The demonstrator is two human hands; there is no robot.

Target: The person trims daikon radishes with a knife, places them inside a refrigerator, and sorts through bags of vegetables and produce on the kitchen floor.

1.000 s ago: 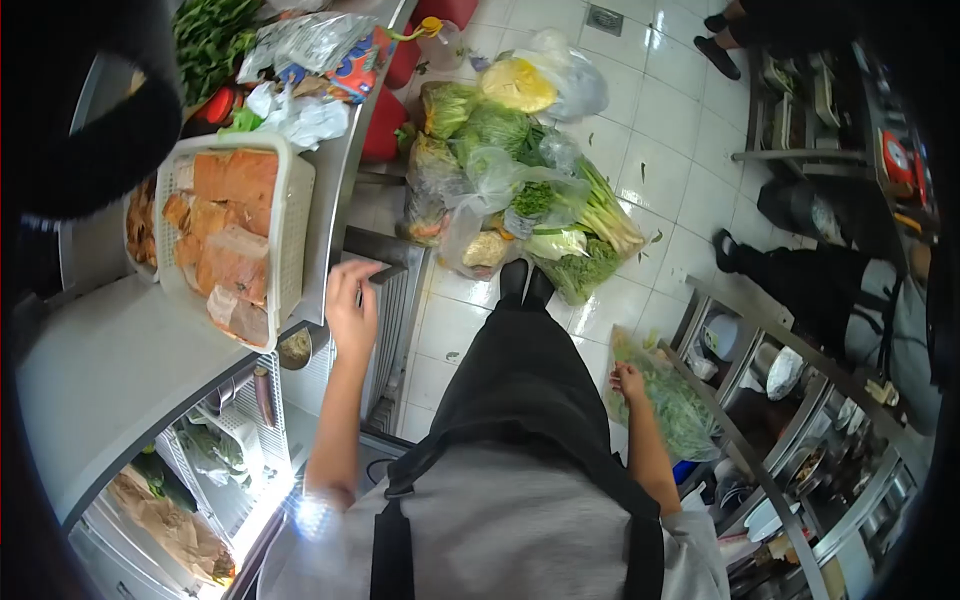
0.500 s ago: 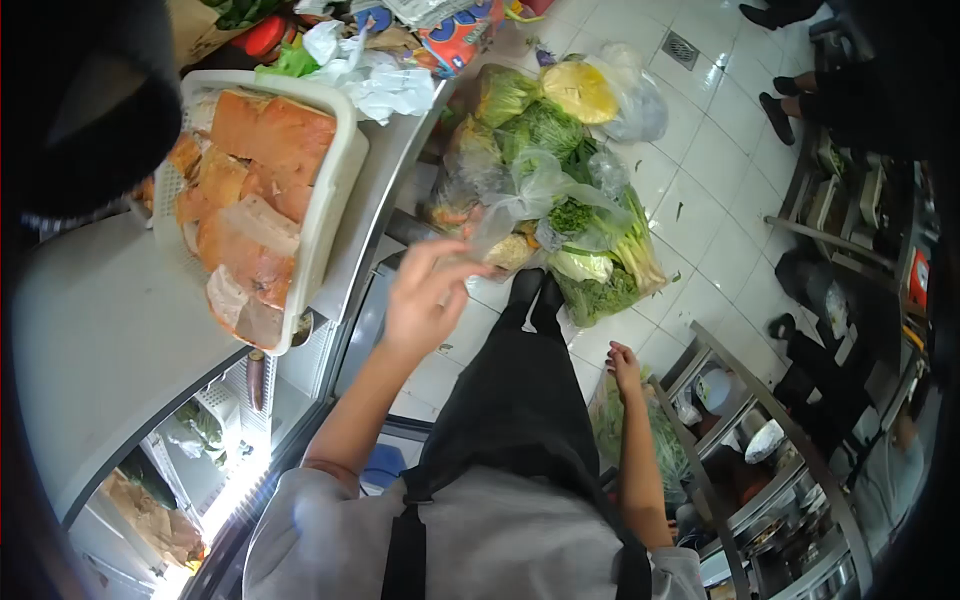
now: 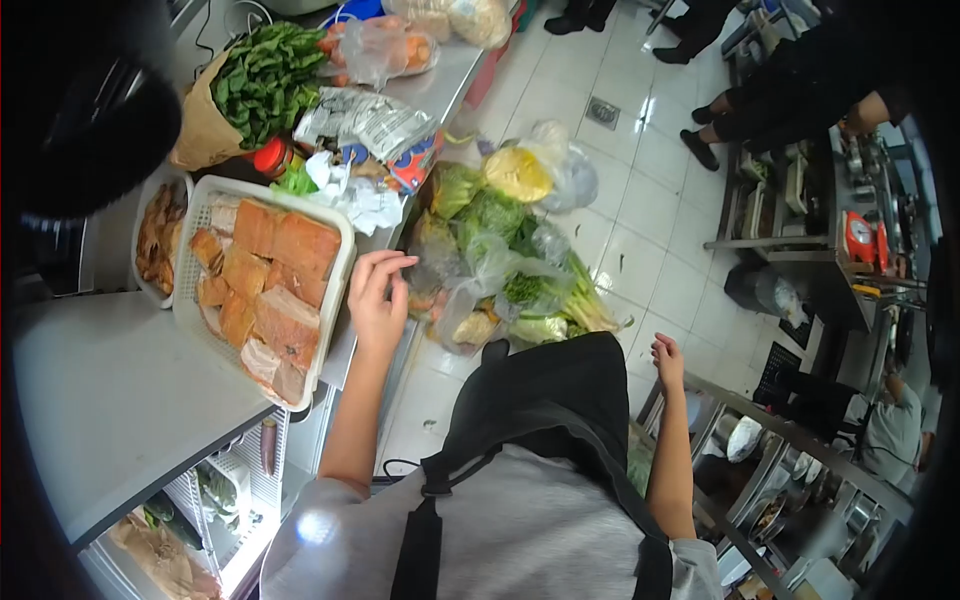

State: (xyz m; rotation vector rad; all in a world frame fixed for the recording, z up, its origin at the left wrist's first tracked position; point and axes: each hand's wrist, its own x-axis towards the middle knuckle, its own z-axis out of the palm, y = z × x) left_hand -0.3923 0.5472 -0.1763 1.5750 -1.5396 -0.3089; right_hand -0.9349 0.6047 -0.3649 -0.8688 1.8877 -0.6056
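My left hand (image 3: 379, 300) hangs in the air beside the counter, its fingers loosely bent and apart, holding nothing. Just left of it, a white plastic basket (image 3: 345, 285) of browned, roasted-looking meat slabs (image 3: 285, 318) sits on the steel counter. Below and to the right of that hand, clear plastic bags of vegetables (image 3: 490, 265) lie on the tiled floor, with leafy greens and pale stalks showing. Out to my right side, my right hand (image 3: 667, 360) is held away from everything, fingers slightly curled and apart with nothing in them.
Leafy greens (image 3: 265, 85) in a paper bag, a bag of carrots (image 3: 385, 50) and a red-lidded jar (image 3: 272, 158) crowd the counter's far end. A lit, open fridge (image 3: 225, 500) is below left. Steel shelves (image 3: 780, 440) stand at right; other people (image 3: 800, 90) stand beyond.
My view has shifted, bringing more of the counter's far end into sight. The apron front now bulges up over my legs and feet. Both hands remain empty.
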